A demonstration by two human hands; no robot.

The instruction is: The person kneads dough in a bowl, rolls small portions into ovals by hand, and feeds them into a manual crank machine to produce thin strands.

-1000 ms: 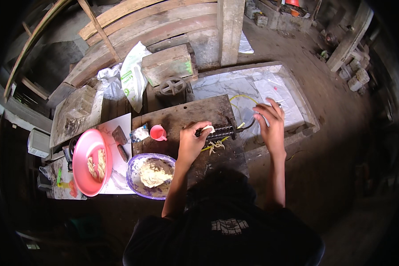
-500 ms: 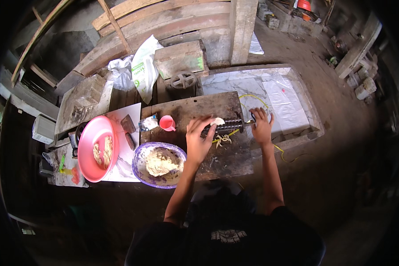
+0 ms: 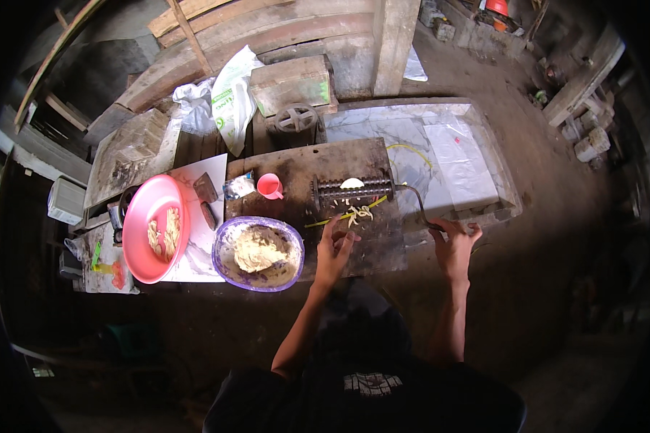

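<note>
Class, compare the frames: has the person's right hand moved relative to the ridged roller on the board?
Yes. The right hand has moved away from the ridged roller, toward the person's body, and now grips the crank handle at the board's near right edge.

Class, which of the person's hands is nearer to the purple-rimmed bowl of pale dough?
Left. The left hand sits just right of the purple-rimmed bowl of pale dough; the right hand is farther right, at the dark metal crank handle.

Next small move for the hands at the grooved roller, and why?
Probably turn the crank handle: the right hand is already at its end, a pale dough piece sits on the roller, and the left hand waits just below the cut strips.
</note>
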